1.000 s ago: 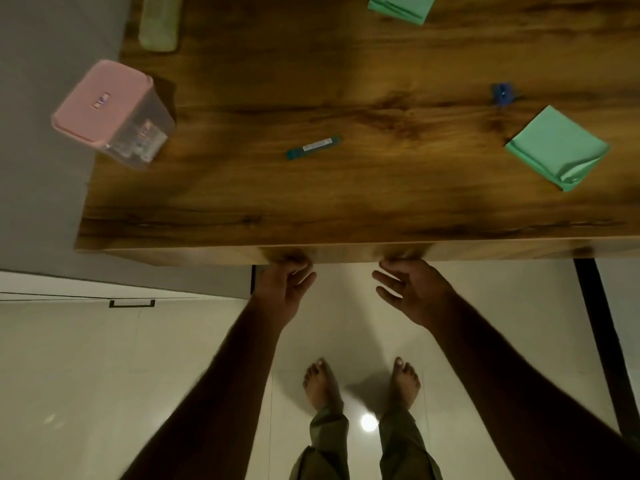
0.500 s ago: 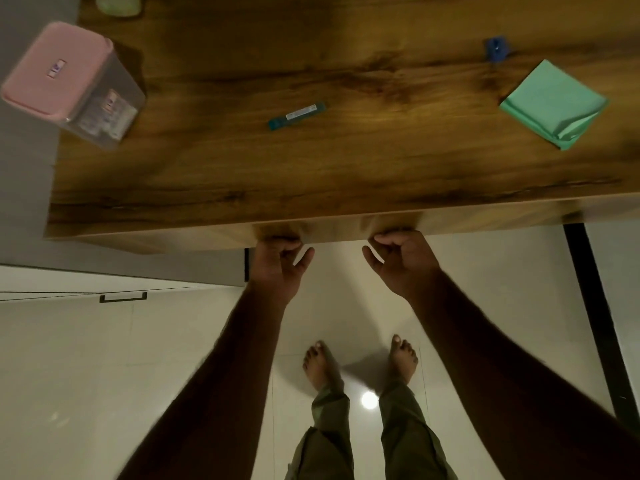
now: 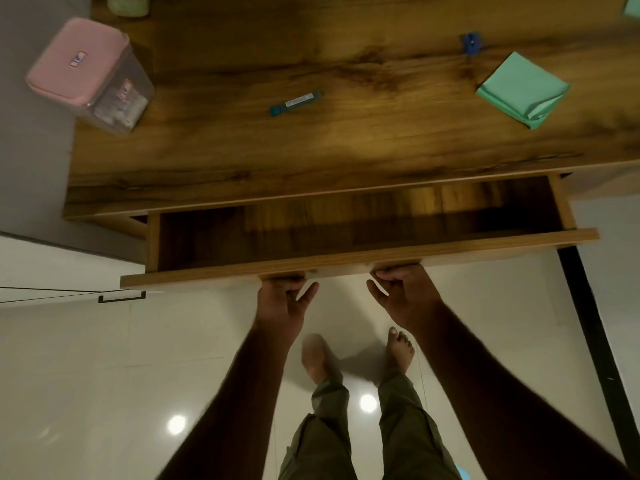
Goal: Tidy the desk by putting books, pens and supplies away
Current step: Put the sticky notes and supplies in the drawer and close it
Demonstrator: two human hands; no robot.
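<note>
From my station I saw both forearms bare right down to the bottom edge, the right forearm (image 3: 491,379) showing fine hair. The left hand (image 3: 282,306) and right hand (image 3: 407,296) were bare too. Loose olive-green trousers (image 3: 405,420), creased at the shins, ended above bare feet: the left foot (image 3: 317,358) blurred, the right foot (image 3: 400,351) sharp.

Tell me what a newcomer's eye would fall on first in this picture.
The open drawer juts from under the desktop's near edge, its front held from below by the left hand and right hand. On top, a pink-lidded container sits at the left, a teal pen near the middle and green folded sheets at the right.
</note>
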